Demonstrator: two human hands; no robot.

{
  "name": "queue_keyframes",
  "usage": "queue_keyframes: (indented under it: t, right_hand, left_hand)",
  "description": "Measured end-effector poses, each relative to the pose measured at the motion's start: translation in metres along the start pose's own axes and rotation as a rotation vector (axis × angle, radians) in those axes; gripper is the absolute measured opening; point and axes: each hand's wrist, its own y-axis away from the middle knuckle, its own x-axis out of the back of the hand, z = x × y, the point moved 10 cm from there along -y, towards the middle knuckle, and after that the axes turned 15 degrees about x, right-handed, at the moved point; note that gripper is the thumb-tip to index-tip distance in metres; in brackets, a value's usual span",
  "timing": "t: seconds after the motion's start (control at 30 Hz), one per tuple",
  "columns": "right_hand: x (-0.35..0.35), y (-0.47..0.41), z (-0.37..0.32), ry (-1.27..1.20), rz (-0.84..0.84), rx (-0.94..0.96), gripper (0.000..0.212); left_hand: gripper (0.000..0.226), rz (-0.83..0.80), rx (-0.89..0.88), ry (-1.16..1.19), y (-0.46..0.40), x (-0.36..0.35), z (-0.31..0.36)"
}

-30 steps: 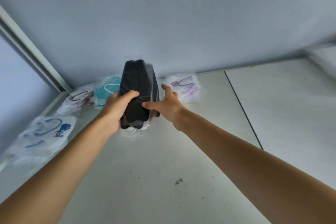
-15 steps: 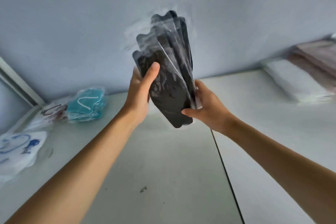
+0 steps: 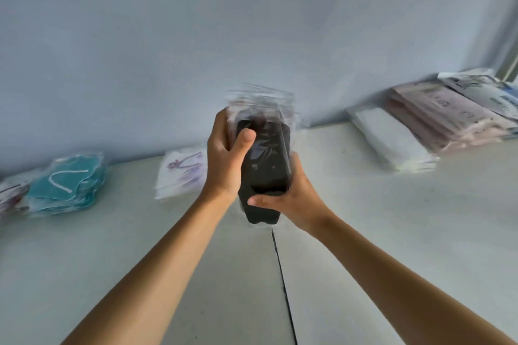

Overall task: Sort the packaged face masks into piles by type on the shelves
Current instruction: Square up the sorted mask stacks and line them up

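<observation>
1. A pale wall (image 3: 252,22) fills the far half of the view, meeting the shelf along a line that runs from the left edge to the right.
2. The white shelf (image 3: 392,232) spreads across the near half, with a dark seam (image 3: 281,274) running from under the hands toward the near edge.
3. At the far right, against the wall, lie flat piles side by side: a white pile (image 3: 392,145), a pinkish pile (image 3: 443,117) to its right, and a printed pile (image 3: 487,92) farthest right, blurred.
4. At the far left lies a pile of teal masks (image 3: 67,185) in clear bags, with another blurred bag (image 3: 11,196) at the left edge.
5. Just left of the hands, near the wall, a white mask with purple print (image 3: 182,173) lies flat.
6. A bundle of black masks (image 3: 266,165) in clear bags is held upright above the middle of the shelf, over the seam.
7. The left hand (image 3: 224,165) grips the bundle's left side, thumb pressed across its front.
8. The right hand (image 3: 294,202) wraps its lower right side, thumb curled across the bottom front.
</observation>
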Motion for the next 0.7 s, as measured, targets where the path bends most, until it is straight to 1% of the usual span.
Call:
queue_keyframes:
  t: [0.07, 0.13, 0.2, 0.27, 0.3, 0.33, 0.4, 0.43, 0.5, 0.53, 0.57, 0.6, 0.67, 0.7]
  right_hand:
    - [-0.001, 0.002, 0.005, 0.013, -0.013, 0.003, 0.084]
    - [-0.004, 0.004, 0.010, 0.047, -0.035, -0.018, 0.079]
    - [-0.005, 0.001, 0.011, 0.092, -0.053, -0.036, 0.075]
    - [-0.002, -0.010, 0.008, 0.140, -0.052, -0.029, 0.071]
    - [-0.001, -0.016, 0.005, 0.157, -0.057, -0.021, 0.069]
    - [0.002, -0.021, 0.005, 0.168, -0.063, -0.016, 0.068]
    - [0.003, -0.027, 0.010, 0.187, -0.095, -0.029, 0.071]
    - [0.002, -0.026, 0.014, 0.193, -0.116, -0.044, 0.073]
    - [0.001, -0.026, 0.017, 0.193, -0.139, -0.052, 0.074]
    - [0.003, -0.028, 0.016, 0.191, -0.139, -0.046, 0.074]
    - [0.008, -0.031, 0.014, 0.187, -0.127, -0.042, 0.073]
    - [0.014, -0.034, 0.011, 0.188, -0.112, -0.041, 0.073]
    - [0.030, -0.039, 0.005, 0.190, -0.079, -0.033, 0.071]
    - [0.037, -0.039, 0.004, 0.185, -0.068, -0.036, 0.070]
  left_hand:
    - [0.066, -0.006, -0.017, -0.006, -0.003, 0.001, -0.001]
    - [0.067, -0.028, 0.004, 0.003, -0.004, 0.000, -0.007]
    - [0.077, -0.036, 0.026, 0.010, -0.004, -0.002, -0.010]
    - [0.094, -0.023, 0.027, 0.037, -0.007, -0.002, -0.007]
    - [0.099, -0.017, 0.027, 0.045, -0.010, -0.001, -0.005]
    - [0.098, -0.011, 0.026, 0.038, -0.014, 0.000, -0.005]
    - [0.091, -0.010, 0.031, 0.006, -0.019, -0.001, -0.010]
    - [0.081, -0.009, 0.048, -0.027, -0.020, -0.002, -0.015]
    - [0.043, 0.033, 0.070, -0.074, -0.025, -0.001, -0.022]
    - [0.031, 0.067, 0.066, -0.089, -0.030, 0.001, -0.021]
    - [0.031, 0.095, 0.065, -0.104, -0.037, 0.001, -0.018]
    - [0.038, 0.106, 0.058, -0.123, -0.045, -0.001, -0.011]
    - [0.046, 0.077, 0.056, -0.147, -0.061, -0.012, -0.001]
    - [0.044, 0.062, 0.080, -0.142, -0.070, -0.017, -0.003]
